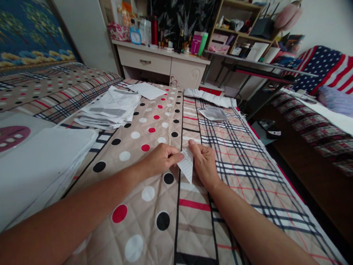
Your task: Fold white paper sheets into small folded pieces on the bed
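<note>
Folded paper [187, 167]: was between the two hands, over the quilt [194, 226].
Long axis: ran roughly away from the person, its pointed end towards the body.
Left hand [161, 159]: pinched the folded paper's left edge, thumb on top.
Right hand [206, 163]: held its right edge, thumb up; the fingertips' exact grip could not be told.
Nearer hand: neither; both touched the paper.
Pile of sheets [111, 105]: lay beyond the folded paper, to its left.
Flat packet [213, 114]: lay beyond it, to the right.
</note>
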Available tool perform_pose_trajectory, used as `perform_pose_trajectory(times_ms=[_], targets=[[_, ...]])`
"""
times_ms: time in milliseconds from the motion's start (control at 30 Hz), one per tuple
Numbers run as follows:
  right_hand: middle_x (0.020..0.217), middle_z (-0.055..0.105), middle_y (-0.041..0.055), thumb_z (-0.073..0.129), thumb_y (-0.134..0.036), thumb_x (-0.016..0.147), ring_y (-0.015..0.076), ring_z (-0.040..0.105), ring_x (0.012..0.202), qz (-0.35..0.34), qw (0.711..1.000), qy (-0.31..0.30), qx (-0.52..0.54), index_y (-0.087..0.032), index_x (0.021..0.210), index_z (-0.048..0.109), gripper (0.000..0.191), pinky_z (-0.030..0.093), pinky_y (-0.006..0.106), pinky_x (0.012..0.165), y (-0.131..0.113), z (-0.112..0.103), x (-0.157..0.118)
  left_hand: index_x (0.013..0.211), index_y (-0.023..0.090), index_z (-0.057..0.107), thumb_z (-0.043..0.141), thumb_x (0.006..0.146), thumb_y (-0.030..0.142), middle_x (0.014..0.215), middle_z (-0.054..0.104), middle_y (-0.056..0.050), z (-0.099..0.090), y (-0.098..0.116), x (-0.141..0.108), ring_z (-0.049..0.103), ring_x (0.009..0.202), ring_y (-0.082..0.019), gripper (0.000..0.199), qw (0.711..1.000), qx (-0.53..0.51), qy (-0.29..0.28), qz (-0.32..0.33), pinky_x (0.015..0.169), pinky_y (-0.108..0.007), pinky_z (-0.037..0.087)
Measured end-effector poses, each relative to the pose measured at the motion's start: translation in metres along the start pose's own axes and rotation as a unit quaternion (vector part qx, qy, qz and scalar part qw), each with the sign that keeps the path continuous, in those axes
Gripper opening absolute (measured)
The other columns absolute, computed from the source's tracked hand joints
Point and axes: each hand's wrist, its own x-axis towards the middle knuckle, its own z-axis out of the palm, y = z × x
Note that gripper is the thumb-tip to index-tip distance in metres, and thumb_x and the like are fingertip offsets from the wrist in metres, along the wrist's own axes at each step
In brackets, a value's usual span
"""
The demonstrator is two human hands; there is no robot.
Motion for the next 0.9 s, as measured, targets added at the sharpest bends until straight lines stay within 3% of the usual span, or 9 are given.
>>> perform_pose_trajectory(times_ms=[133, 333, 400, 633, 900], targets=[[0.051, 0.034, -0.0061, 0.062, -0.048, 0.085, 0.0052, 0.029, 0.045, 0.01, 0.999, -0.007, 0.031, -0.018, 0.055, 0.044, 0.047, 0.021, 0.021, 0.041, 0.0033, -0.0001, 0.0038, 0.05, 0.016, 0.043, 0.051, 0.088, 0.04, 0.048, 0.04, 0.004, 0.0014, 0.0008, -0.0004, 0.037, 0.048, -0.007, 0.046, 0.999, -0.01, 0.046, 0.0, 0.048, -0.022, 0.028], [0.043, 0.048, -0.0047, 0.072, -0.04, 0.077, 0.0041, 0.034, 0.035, 0.065, 0.992, -0.087, 0.072, -0.016, 0.053, 0.053, 0.039, 0.02, 0.02, 0.036, -0.0038, 0.0019, 0.0032, 0.056, 0.015, 0.053, 0.058, 0.083, 0.048, 0.051, 0.048, 0.002, 0.0021, -0.0021, 0.0041, 0.041, 0.047, -0.008, 0.042, 0.97, -0.159, 0.179, -0.05, 0.044, -0.021, 0.031], [0.042, 0.051, -0.004, 0.075, -0.038, 0.075, 0.0039, 0.036, 0.033, 0.081, 0.988, -0.088, 0.095, -0.015, 0.052, 0.054, 0.038, 0.021, 0.019, 0.035, -0.0049, 0.0026, 0.0028, 0.056, 0.015, 0.053, 0.062, 0.08, 0.047, 0.05, 0.048, 0.003, 0.0018, -0.0024, 0.0048, 0.04, 0.045, -0.007, 0.041, 0.964, -0.168, 0.197, -0.051, 0.042, -0.02, 0.03], [0.049, 0.059, -0.0015, 0.075, -0.035, 0.074, 0.0059, 0.047, 0.036, 0.074, 0.984, -0.017, 0.163, -0.014, 0.055, 0.062, 0.031, 0.036, 0.019, 0.039, -0.0051, 0.0029, 0.0052, 0.065, 0.013, 0.062, 0.064, 0.079, 0.049, 0.047, 0.057, 0.001, 0.0024, -0.0042, 0.004, 0.048, 0.04, -0.007, 0.039, 0.989, -0.13, 0.036, -0.06, 0.041, -0.018, 0.037], [0.052, 0.061, 0.0004, 0.073, -0.036, 0.077, 0.0064, 0.046, 0.037, 0.036, 0.987, 0.016, 0.154, -0.014, 0.056, 0.063, 0.032, 0.033, 0.02, 0.039, -0.0042, 0.0011, 0.003, 0.08, 0.013, 0.058, 0.053, 0.089, 0.041, 0.056, 0.066, -0.003, 0.0029, -0.0053, 0.007, 0.061, 0.04, -0.012, 0.03, 0.976, -0.189, 0.002, -0.109, 0.035, -0.015, 0.031]])
